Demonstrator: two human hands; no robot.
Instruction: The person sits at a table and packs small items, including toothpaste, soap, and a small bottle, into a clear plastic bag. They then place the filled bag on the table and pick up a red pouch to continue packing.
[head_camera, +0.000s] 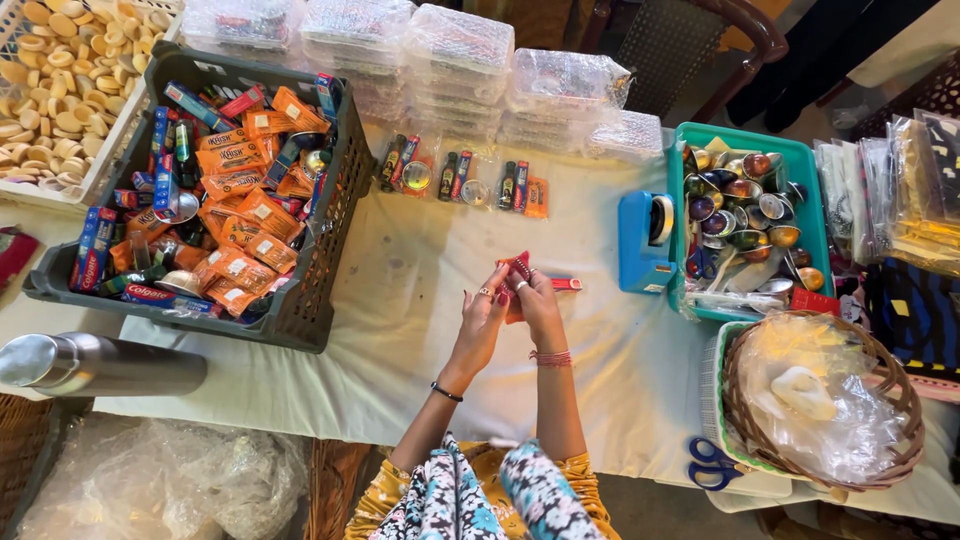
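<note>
Centre of the frame, both hands are up off the counter (420, 290), working one small red packet (517, 268) between them. The left hand (484, 318) has its fingers (497, 296) closed on the packet's lower edge; the right hand (537, 300) pinches the top, fingers narrow and tight on it. A small red tube (566, 284) lies on the cloth just beside the right hand, touching nothing else as far as I can see.

To handle this well, I'd judge the grip wants to stay at the packet's edges, hands close together and steady, held over the bare cloth so nothing that slips can roll off among the other goods.

Now the containers. At left, the dark crate (322, 262) is heaped with orange sachets (245, 215), toothpaste boxes (92, 247) along its left side and small tubes. Upper left, a white basket (110, 150) full of pale round pieces. At right, the teal tray (815, 225) holds shiny round tins, with a blue tape dispenser (640, 242) touching its left wall. Lower right, a wicker basket (895, 375) carries crumpled clear plastic; blue scissors (712, 463) lie beside it. Along the top, stacked clear boxes (455, 45), and below them a row of finished little kits (462, 178).
</note>
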